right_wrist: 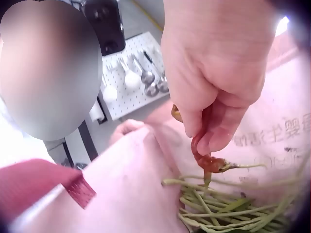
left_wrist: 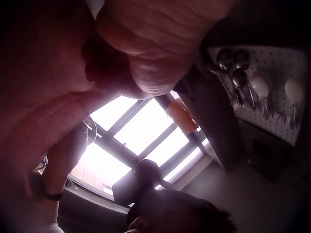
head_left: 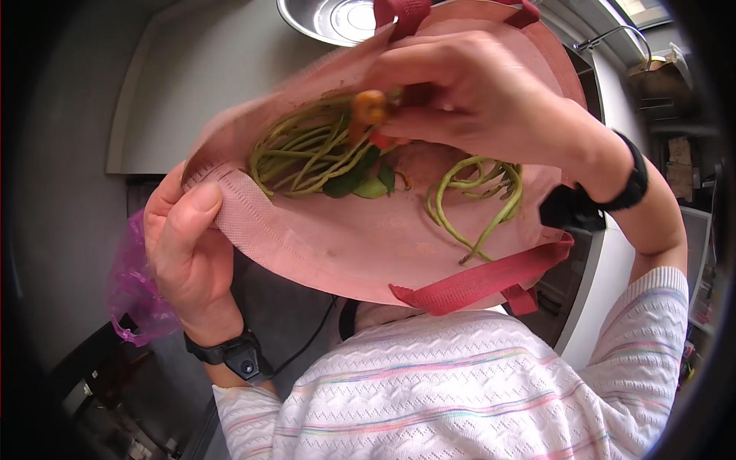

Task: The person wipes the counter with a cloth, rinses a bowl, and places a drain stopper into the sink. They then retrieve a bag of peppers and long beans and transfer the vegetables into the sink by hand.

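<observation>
My left hand (head_left: 188,245) grips the near left rim of an open pink fabric bag (head_left: 345,249) with red handles (head_left: 468,284), thumb on the inside. Inside the bag lie long green beans (head_left: 307,153), more beans (head_left: 479,188) to the right, and dark green leaves (head_left: 360,182). My right hand (head_left: 460,96) reaches into the bag and pinches a red chilli (right_wrist: 206,158) with other small orange and red pieces (head_left: 369,107) at its fingertips (right_wrist: 209,143). In the left wrist view the bag's underside (left_wrist: 43,111) fills the upper left.
A metal bowl (head_left: 330,17) sits on the grey counter (head_left: 192,84) beyond the bag. A purple plastic bag (head_left: 134,295) hangs by my left wrist. A tap (head_left: 613,34) stands at the far right. A pegboard with ladles (right_wrist: 133,80) hangs on the wall.
</observation>
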Demonstrator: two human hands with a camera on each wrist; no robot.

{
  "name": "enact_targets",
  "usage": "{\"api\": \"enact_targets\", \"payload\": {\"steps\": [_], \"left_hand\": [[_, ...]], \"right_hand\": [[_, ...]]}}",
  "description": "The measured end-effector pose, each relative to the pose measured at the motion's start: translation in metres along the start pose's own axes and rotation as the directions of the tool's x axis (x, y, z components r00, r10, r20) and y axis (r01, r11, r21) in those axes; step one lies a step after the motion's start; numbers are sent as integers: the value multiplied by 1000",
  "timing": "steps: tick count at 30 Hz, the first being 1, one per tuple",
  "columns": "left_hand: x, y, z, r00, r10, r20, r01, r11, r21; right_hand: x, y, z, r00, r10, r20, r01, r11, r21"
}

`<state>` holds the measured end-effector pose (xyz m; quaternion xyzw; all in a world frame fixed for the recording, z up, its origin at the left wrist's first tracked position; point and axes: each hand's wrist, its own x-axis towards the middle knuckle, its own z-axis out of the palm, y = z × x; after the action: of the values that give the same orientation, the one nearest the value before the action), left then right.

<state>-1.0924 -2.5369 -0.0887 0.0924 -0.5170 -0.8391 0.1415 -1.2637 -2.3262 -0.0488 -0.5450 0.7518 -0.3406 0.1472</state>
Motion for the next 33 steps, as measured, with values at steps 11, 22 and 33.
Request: {"api": "enact_targets", "payload": {"steps": [11, 22, 33], "left_hand": [[-4, 0, 6, 1000, 12, 19, -11, 1000, -5], [-9, -4, 17, 998, 7, -63, -6, 1000, 15], [-6, -9, 1, 999, 11, -49, -12, 1000, -2]], "right_hand": [[-193, 7, -186, 773, 432, -465, -474, 880, 29], [-44, 11, 32, 914, 63, 400, 12, 983, -181], [14, 54, 120, 791, 390, 472, -132, 861, -491]]}}
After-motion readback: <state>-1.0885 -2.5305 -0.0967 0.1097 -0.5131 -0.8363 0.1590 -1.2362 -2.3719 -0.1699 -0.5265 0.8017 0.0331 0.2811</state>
